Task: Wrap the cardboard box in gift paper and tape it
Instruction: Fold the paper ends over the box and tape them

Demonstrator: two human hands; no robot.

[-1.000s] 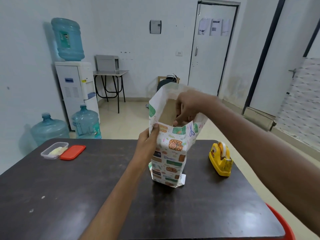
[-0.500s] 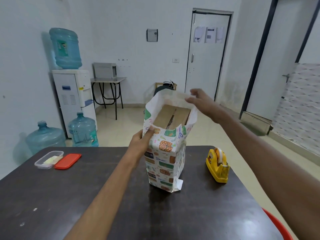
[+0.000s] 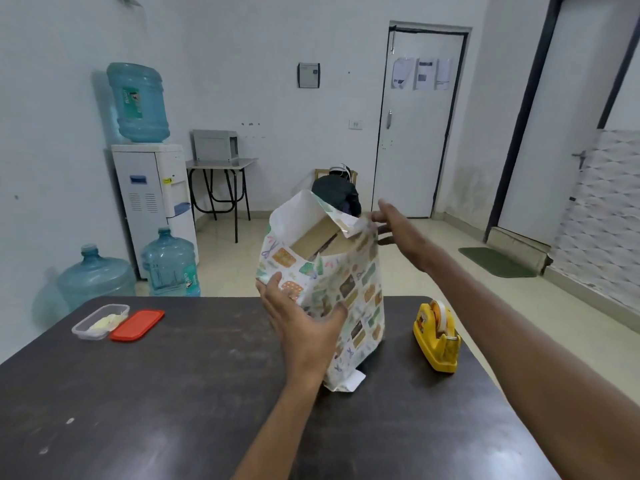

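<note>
Status: grip changed on both sides in the last second.

- Left hand (image 3: 301, 323): dropped its pinch on the near top edge of the gift paper (image 3: 363, 292). It's now lower down, fingers straight and spread, palm flat on the parcel's near-left face with the thumb across the front. Bracing, nothing gripped.
- Right hand (image 3: 398, 230): was reaching down into the open top, now out. Fingers straight and apart, fingertips touching the far-right flap (image 3: 349, 225), which tips inward over the opening. Nothing clamped.
- Cardboard box (image 3: 310, 242): stands on end on the table (image 3: 173, 393) between my hands, just past the left palm and below-left of the right fingertips. Paper sleeve goes all round it, but the brown top is exposed. The parcel has turned, so a corner faces me, and it looks slightly tilted.
- Tape dispenser (image 3: 437, 337): on the table right of my left hand, under the right forearm and apart from the parcel. Untouched.

My read: sides are done and the top end is open. I've gone from tucking inside to folding the flaps, far-right first.

Risk: with the pinch gone, the near edge can spring up, and a hard push on the flap could tip the upright parcel. The left palm has to take that load.
</note>
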